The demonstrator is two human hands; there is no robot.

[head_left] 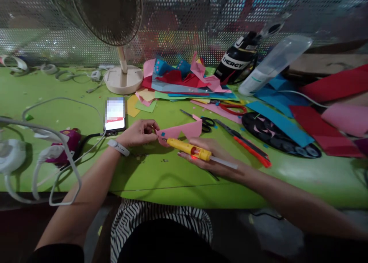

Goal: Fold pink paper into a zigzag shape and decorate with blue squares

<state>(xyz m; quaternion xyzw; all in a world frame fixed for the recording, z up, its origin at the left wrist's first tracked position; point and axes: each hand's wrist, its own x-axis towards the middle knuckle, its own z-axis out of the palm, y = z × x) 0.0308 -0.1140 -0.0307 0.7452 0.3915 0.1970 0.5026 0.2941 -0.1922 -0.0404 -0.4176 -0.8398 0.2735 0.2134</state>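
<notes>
My left hand (143, 132) pinches the left end of a cut pink paper strip (184, 130) with small blue squares on it. In my right hand (205, 150) is a yellow hot glue gun (188, 148), a white glue stick (224, 162) poking out of its back and a red light glowing beneath. The gun's nozzle is at the left end of the strip; whether it touches the paper I cannot tell. Behind the strip lie black-handled scissors (206, 124), and to the right a red and black cutter knife (250, 146) rests on the table.
A phone (115, 115) lies beyond my left wrist, near a desk fan (123, 80). White cables and a purple power adapter (66, 146) crowd the left. Coloured paper sheets (184, 86), a black bottle (237, 58), and a black oval tray (278, 136) occupy the back and right.
</notes>
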